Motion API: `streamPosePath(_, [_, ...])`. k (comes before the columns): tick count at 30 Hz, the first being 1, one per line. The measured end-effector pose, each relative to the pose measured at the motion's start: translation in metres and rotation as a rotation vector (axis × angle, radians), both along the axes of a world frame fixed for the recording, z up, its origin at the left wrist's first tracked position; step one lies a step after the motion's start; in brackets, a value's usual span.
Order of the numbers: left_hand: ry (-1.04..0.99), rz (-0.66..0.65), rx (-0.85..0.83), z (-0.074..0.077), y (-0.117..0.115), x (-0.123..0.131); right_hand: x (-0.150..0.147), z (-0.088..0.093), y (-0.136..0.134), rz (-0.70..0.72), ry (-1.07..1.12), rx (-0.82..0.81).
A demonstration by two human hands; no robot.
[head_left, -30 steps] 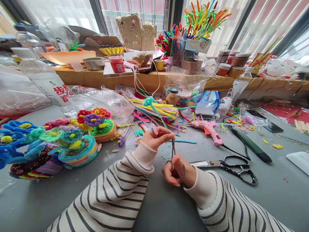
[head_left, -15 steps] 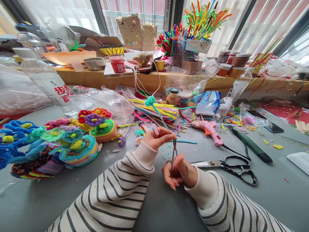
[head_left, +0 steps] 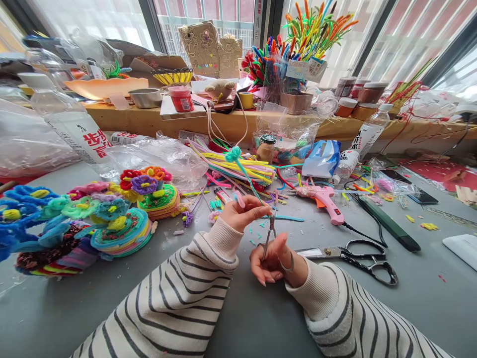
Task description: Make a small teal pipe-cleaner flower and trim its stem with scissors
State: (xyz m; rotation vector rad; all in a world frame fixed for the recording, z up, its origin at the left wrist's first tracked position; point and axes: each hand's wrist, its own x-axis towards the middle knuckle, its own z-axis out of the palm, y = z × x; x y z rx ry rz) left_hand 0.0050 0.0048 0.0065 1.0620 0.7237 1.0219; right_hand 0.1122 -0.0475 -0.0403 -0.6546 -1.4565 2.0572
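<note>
My left hand (head_left: 244, 213) pinches a teal pipe cleaner (head_left: 247, 176) near its lower end; the stem leans up to the left and ends in a curled teal flower head. Small metal scissors (head_left: 269, 234) are in my right hand (head_left: 274, 261), fingers through the loops and blades pointing up. The blade tips are right at the left fingertips, by the stem's lower end. Whether they touch the stem I cannot tell. Tiny teal clippings (head_left: 262, 224) lie on the table just behind the blades.
Large black-handled scissors (head_left: 357, 256) lie right of my right hand, with a pink glue gun (head_left: 324, 201) behind them. Pipe-cleaner flowers on round bases (head_left: 121, 233) stand at left. A bundle of pipe cleaners (head_left: 242, 169), a jar (head_left: 266, 149) and bottles (head_left: 74, 127) line the back.
The small scissors have tilted slightly and their blades show wider apart. My right hand has shifted a little, its fingers slightly more spread. My left hand and the pipe cleaner have barely moved.
</note>
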Motion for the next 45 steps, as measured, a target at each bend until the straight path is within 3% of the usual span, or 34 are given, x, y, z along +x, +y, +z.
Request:
streamPosePath(4, [-0.020,-0.016,-0.003,0.000,0.000,0.001,0.000,-0.001,-0.002,0.038,0.002,0.037])
streamPosePath(15, [0.058,-0.001,-0.004,-0.001,0.001,0.000,0.002,0.012,-0.009,-0.067,-0.078,0.090])
streamPosePath(22, [0.101,0.016,-0.006,-0.007,0.003,-0.003,0.003,0.009,-0.009,-0.051,-0.074,0.104])
streamPosePath(29, [0.085,0.058,0.021,-0.002,0.003,-0.003,0.004,0.010,-0.011,-0.015,-0.074,0.177])
streamPosePath(38, [-0.031,-0.092,-0.144,0.004,0.004,-0.002,0.003,0.021,-0.010,0.082,-0.077,0.408])
streamPosePath(45, [-0.003,-0.200,-0.116,0.002,0.005,-0.001,0.004,0.021,-0.011,0.071,-0.081,0.458])
